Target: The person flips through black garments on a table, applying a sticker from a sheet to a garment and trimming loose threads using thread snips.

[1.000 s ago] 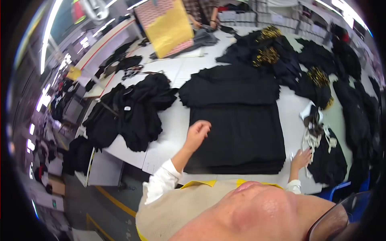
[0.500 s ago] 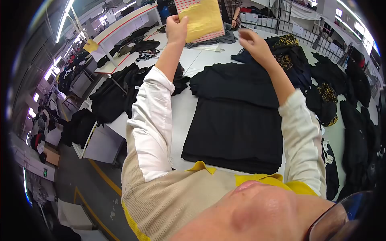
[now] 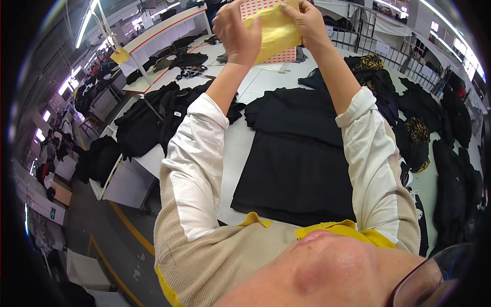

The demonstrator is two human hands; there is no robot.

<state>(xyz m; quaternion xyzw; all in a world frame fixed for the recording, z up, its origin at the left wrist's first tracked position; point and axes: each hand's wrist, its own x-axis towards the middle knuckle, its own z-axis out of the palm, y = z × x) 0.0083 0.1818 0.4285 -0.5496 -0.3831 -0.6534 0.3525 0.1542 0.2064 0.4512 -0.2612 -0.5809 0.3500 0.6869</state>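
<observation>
A thin, wrinkled yellow sheet (image 3: pixel 276 37) is raised over the far part of the table, with a white sheet printed in rows of small red marks (image 3: pixel 282 55) behind it. My right hand (image 3: pixel 308 24) pinches the yellow sheet near its upper right corner, thumb in front. At the left side my left hand (image 3: pixel 238 38) is closed around the sheets' edge, its thumb over the yellow; its fingers are slightly blurred and partly cut off by the frame. Below my forearms lies a stack of folded black garments (image 3: pixel 299 163), a black shirt (image 3: pixel 291 110) across its far end.
Loose black clothes (image 3: pixel 148 128) heap on the left of the white table (image 3: pixel 235 148). Black garments with gold patterns (image 3: pixel 417 130) lie to the right, beside more dark clothes (image 3: pixel 450 189). A white shelf with a red edge stripe (image 3: pixel 169 25) stands at the far left.
My right hand has moved up and left to take hold of the yellow sheet. The sheet has shifted right and buckled, and my left hand now overlaps its left side more.
</observation>
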